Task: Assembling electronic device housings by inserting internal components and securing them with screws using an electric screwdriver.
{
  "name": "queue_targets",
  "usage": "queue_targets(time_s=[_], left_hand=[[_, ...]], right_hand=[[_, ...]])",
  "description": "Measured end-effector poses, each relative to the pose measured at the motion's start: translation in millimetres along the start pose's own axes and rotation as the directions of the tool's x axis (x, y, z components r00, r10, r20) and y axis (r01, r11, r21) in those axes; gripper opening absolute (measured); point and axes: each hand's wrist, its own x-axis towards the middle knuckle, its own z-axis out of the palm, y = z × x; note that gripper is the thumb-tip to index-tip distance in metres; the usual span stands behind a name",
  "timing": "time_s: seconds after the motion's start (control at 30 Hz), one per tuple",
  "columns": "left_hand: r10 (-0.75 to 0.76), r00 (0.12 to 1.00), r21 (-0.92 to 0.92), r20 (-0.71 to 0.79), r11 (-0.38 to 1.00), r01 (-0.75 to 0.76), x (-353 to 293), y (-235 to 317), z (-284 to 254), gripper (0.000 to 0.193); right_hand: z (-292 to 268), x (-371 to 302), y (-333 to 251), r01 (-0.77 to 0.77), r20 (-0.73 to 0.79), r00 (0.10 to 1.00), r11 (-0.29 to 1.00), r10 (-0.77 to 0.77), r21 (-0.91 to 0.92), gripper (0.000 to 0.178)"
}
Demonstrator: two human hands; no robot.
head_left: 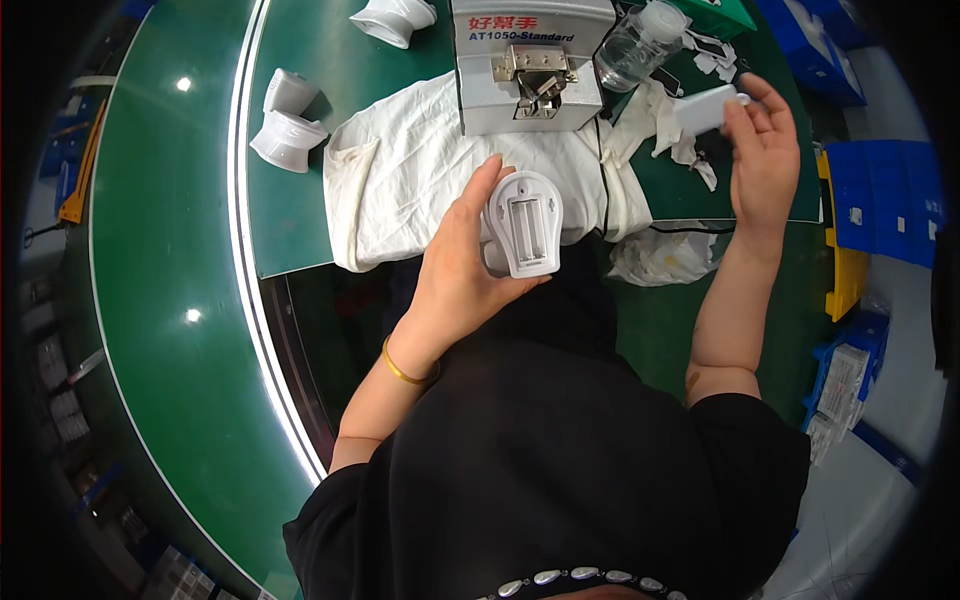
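Observation:
My left hand (452,275) is wrapped round a white plastic housing (549,205), held above the table's near edge. The housing has a rounded, wider end, and its long open battery compartment faces up with metal contacts visible. Whether batteries lie inside is hard to tell. Off to the right, my right hand (768,150) pinches a small, flat white plastic piece (704,110) between thumb and fingers. That piece hangs over scraps of white material (665,120), apart from the housing.
A grey machine (480,85) with a metal mechanism stands on a white cloth (400,170). Beside it are a clear plastic jar (630,55) and a black cable. White housings (288,140) rest on the green table at left. Blue bins (885,195) line the right.

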Motion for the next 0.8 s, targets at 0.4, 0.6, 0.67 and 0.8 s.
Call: queue_targets(time_s=[0.4, 0.6, 0.67, 0.8], left_hand=[[-0.111, 0.994, -0.189, -0.001, 0.976, 0.108, -8, -21, 12, 0.110], [-0.112, 0.993, -0.203, -0.029, 0.974, 0.104, -12, -28, 15, 0.107], [-0.111, 0.994, -0.203, -0.023, 0.974, 0.104, -11, -27, 14, 0.107], [-0.118, 0.993, -0.185, -0.010, 0.976, 0.114, -10, -26, 15, 0.107]], right_hand=[[94, -79, -24, -0.506, 0.542, 0.725, 0.862, 0.425, 0.002, 0.022], [82, -79, -14, -0.408, 0.660, 0.726, 0.893, 0.192, 0.189, 0.018], [76, -80, -12, -0.401, 0.656, 0.733, 0.893, 0.180, 0.203, 0.017], [71, -78, -12, -0.590, 0.555, 0.716, 0.793, 0.424, 0.155, 0.019]])
